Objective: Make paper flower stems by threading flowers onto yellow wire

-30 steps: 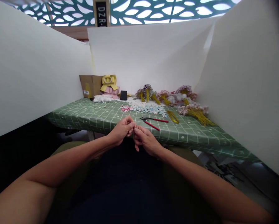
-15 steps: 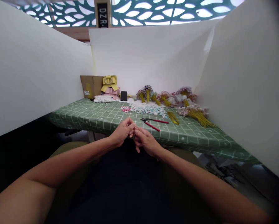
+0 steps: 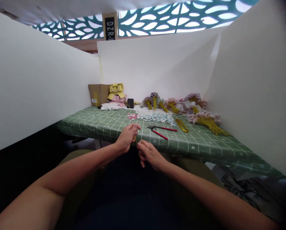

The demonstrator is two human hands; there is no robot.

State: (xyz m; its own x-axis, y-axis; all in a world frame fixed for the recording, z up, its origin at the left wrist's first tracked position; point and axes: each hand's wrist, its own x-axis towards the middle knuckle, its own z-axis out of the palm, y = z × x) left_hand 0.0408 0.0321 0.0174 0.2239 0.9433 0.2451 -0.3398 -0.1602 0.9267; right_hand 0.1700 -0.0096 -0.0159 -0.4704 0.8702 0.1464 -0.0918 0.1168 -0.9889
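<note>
My left hand [image 3: 128,136] is closed just over the table's front edge, its thumb and fingers pinched on a thin yellow-gold wire [image 3: 136,140]. Lower and to the right, my right hand [image 3: 149,154] pinches the lower part of the same wire, some fingers hanging loosely. A short stretch of it shows between the two hands; whatever else is inside the fingers is hidden. Pliers with red handles [image 3: 162,129] lie spread on the table beyond my right hand. Right of them rests a looped bundle of gold wires [image 3: 182,126].
White, blue and pink flower-shaped pieces [image 3: 154,117] are scattered mid-table on the green checked cloth [image 3: 104,123]. Bunches of flowers on gold stems [image 3: 206,121] lie at the right. A cardboard box [image 3: 98,94], bows [image 3: 116,90] and a black phone-like object [image 3: 130,103] stand at the back.
My hands have drawn apart; the right one is lower, and a piece of wire now shows between them. The whole view has shifted slightly, with the table appearing lower.
</note>
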